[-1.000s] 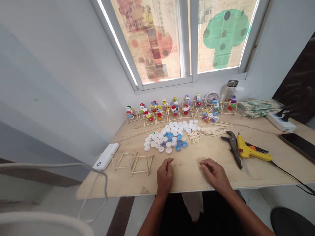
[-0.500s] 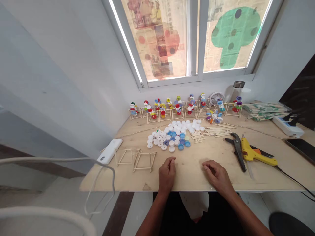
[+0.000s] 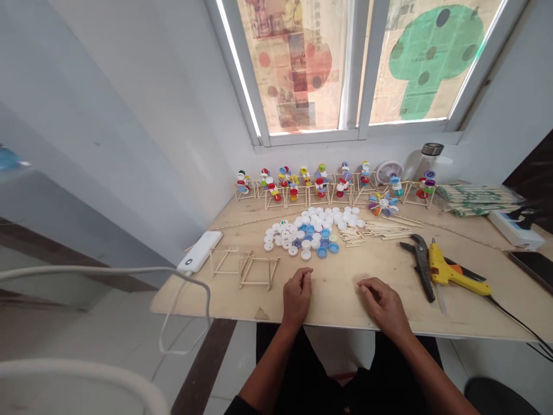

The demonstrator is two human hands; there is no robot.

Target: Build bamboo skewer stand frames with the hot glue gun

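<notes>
My left hand (image 3: 297, 298) rests near the front edge of the wooden table, its fingers curled in and nothing visible in them. Across a gap of bare wood lies my right hand (image 3: 385, 308), also loosely closed with no object showing. Two open frames of thin sticks (image 3: 256, 284) stand left of my left hand. Beyond both hands spreads a pile of white and blue bottle caps (image 3: 306, 254), with loose wooden sticks (image 3: 389, 230) to its right. A black-handled cutter (image 3: 424, 268) and a yellow glue gun (image 3: 462, 280) lie right of my right hand.
Along the wall stand several stick frames carrying colourful cap wheels (image 3: 319, 185). A cap wheel (image 3: 383, 203) sits before them, with a small fan (image 3: 389, 172) and bottle (image 3: 431, 155) behind. A white power bank (image 3: 199, 252), power strip (image 3: 516, 229) and phone (image 3: 536, 268) flank the table.
The camera view has shifted, so the table and its things appear slightly further right and higher. Both hands stay curled in the same places on the table.
</notes>
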